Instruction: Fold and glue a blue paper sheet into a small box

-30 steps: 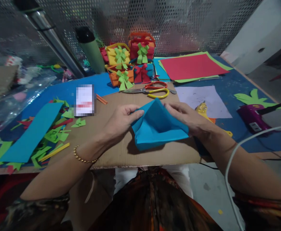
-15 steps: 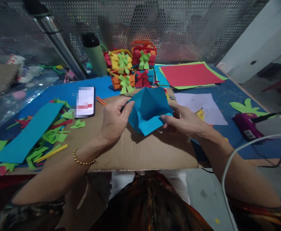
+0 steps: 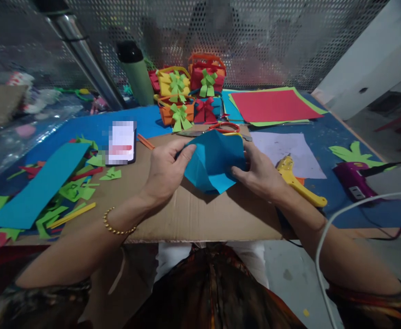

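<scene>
A folded piece of blue paper (image 3: 217, 157) is held between both hands above a brown cardboard sheet (image 3: 183, 219). My left hand (image 3: 168, 171) pinches its left edge, thumb on the near face and fingers behind. On the opposite edge my right hand (image 3: 260, 171) grips with the thumb in front, most of its fingertips hidden behind the paper. Creases run across the paper, and its lower corner points down toward me. Just behind it lie scissors (image 3: 224, 127) with red handles, partly covered by the paper.
Small paper bags with bows (image 3: 181, 114) stand at the back. A yellow glue gun (image 3: 299, 183) rests by my right forearm, near a purple power strip (image 3: 353, 180). On the left are a phone (image 3: 121, 141), a blue paper strip (image 3: 42, 187) and green scraps (image 3: 77, 189).
The flap that stuck out at the paper's lower right has turned upward and inward under my right hand. My right hand has shifted slightly, and the glue gun now shows more fully.
</scene>
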### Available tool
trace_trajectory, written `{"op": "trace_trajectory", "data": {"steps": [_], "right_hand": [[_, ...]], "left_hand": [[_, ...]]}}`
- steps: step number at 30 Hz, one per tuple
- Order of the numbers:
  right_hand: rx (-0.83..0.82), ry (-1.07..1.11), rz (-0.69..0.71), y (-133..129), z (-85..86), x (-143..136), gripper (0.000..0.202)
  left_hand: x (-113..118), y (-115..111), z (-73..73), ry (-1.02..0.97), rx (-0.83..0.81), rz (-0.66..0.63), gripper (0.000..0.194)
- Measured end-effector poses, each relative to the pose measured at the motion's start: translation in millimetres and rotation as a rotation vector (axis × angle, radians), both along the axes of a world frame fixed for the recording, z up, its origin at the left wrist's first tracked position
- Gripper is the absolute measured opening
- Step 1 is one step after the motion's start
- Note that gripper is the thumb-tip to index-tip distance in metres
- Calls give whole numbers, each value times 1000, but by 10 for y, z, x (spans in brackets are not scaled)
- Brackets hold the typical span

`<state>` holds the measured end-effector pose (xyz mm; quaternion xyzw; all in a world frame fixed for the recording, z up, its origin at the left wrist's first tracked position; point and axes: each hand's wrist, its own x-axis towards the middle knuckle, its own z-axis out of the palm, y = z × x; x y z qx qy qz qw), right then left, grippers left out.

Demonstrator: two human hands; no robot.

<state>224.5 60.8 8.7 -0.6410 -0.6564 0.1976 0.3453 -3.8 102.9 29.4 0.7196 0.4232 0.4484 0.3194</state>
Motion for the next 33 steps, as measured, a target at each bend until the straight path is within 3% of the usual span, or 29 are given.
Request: {"op": "trace_trajectory", "data": {"steps": [4,13,18,25,28,33], "right_hand": [[-10,-102,-41,-3,0,-17,44],[-28,-59,4,-50,-14,-78,36],[80,-231,-18,-61,-87,-82,39],[338,-276,51,-32,-129,-113,13],[410,-346,54,-8,-132,-92,22],[402,-215,125,5,-128,-62,27]], "left_hand": [[1,7,-5,7,1,-11,21],[30,-88,-22,73,89,-63,21],[16,-56,-32,86,69,-10,23],[11,-15,-55,71,-5,-2,23],[15,-17,-61,73,-18,-10,22],[21,-29,-72,116,33,-28,24]]}}
